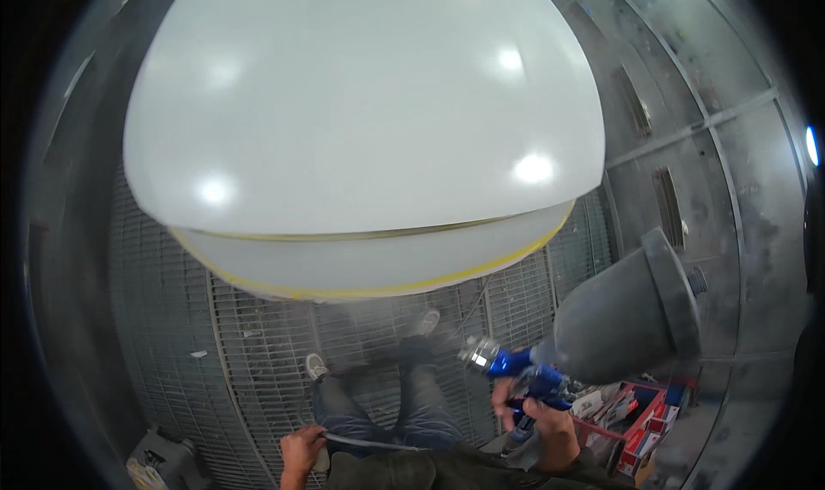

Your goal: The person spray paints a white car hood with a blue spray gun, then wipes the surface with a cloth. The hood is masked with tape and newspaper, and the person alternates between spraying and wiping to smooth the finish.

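Observation:
My right hand (537, 417) is wrapped round the handle of a blue spray gun (514, 363). A large grey cup (623, 318) sits on the gun, and its silver nozzle points up and to the left. Lower left, my left hand (301, 449) is closed on a thin grey hose (369, 443) that runs across my waist to the right. In front of me is a big, glossy white car body panel (361, 121). Yellow masking tape (412, 290) lines its lower edge, apart from both hands and the gun.
Underfoot is a metal grating floor (249, 327). A red tray (632, 443) of boxes and small items lies at lower right, under the gun. At lower left stands a grey case (163, 460). Grey metal wall panels (696, 181) rise on the right.

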